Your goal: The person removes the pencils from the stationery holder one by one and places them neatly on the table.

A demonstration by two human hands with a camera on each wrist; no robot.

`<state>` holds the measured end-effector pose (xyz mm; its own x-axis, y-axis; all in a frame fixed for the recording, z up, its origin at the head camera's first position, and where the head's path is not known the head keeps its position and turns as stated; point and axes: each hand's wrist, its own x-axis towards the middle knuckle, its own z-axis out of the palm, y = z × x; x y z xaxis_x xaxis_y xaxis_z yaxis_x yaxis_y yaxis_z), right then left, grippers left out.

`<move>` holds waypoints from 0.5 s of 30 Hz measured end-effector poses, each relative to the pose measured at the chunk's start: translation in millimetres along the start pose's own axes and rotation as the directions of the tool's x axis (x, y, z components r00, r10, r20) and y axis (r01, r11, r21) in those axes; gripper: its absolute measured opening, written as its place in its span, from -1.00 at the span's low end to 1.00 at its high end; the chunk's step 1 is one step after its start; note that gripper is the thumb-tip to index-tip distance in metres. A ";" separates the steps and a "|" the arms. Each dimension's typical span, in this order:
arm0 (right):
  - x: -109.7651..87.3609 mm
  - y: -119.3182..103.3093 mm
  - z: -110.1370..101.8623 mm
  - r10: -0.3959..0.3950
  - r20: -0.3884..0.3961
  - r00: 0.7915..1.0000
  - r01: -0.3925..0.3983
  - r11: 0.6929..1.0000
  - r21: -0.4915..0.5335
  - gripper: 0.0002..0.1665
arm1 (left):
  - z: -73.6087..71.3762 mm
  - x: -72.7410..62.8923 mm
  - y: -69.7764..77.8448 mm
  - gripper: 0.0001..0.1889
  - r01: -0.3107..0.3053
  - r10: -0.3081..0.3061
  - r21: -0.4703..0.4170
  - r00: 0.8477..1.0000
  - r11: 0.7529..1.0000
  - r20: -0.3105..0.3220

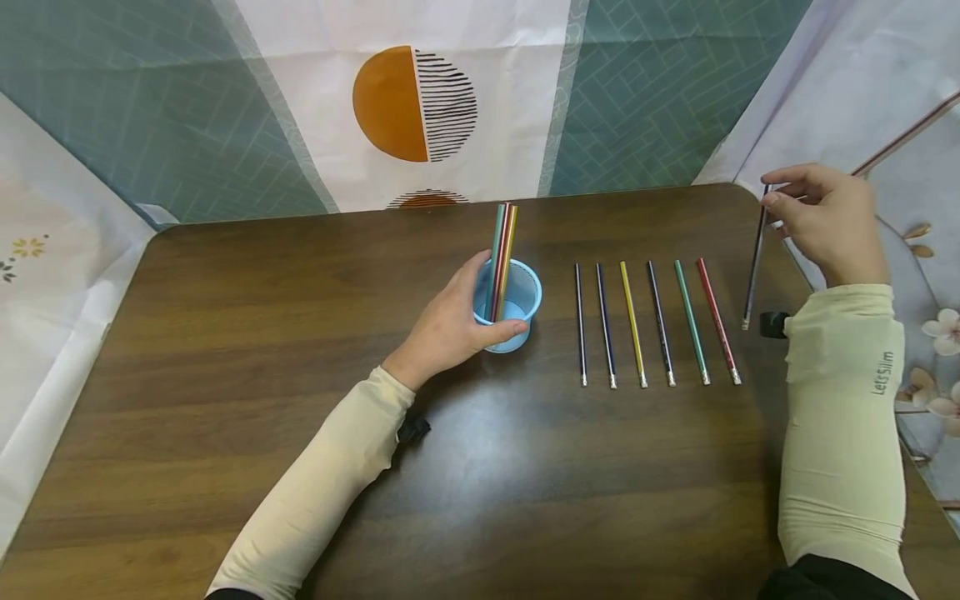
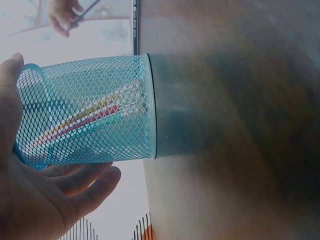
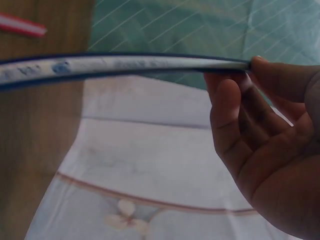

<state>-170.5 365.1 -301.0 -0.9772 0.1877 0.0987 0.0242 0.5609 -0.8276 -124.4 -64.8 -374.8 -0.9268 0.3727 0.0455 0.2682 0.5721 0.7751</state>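
A light blue mesh pencil cup stands upright on the table, with green, red and yellow pencils leaning inside it. My left hand holds the cup near its rim, the thumb on one side and the fingers on the other. At the right, above the table's edge, my right hand pinches the upper end of a dark blue pencil, whose eraser end hangs down. Left of that hand lies a row of pencils, among them a red pencil, a green pencil and a yellow pencil.
Dark pencils, one of them the leftmost pencil, lie in the same row between the cup and the right arm. The brown wooden table ends at a patterned curtain behind. White floral cloth hangs along the right side.
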 end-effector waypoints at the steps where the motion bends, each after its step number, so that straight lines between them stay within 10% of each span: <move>1: 1.0 3.7 -1.8 0.015 0.021 1.000 -0.015 1.000 -0.014 -0.67 | 0.2 0.2 0.1 0.10 0.001 -0.001 0.004 1.000 1.000 -0.001; 15: 17.4 53.0 -8.2 0.099 0.233 0.967 -0.050 0.976 -0.210 -0.75 | 1.3 2.5 -2.1 0.08 -0.013 0.013 -0.015 1.000 1.000 -0.005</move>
<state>-184.5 404.7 -338.5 -0.9921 0.0499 -0.1154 0.1166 0.7075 -0.6971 -126.9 -64.0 -377.1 -0.9245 0.3767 0.0583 0.2761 0.5563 0.7838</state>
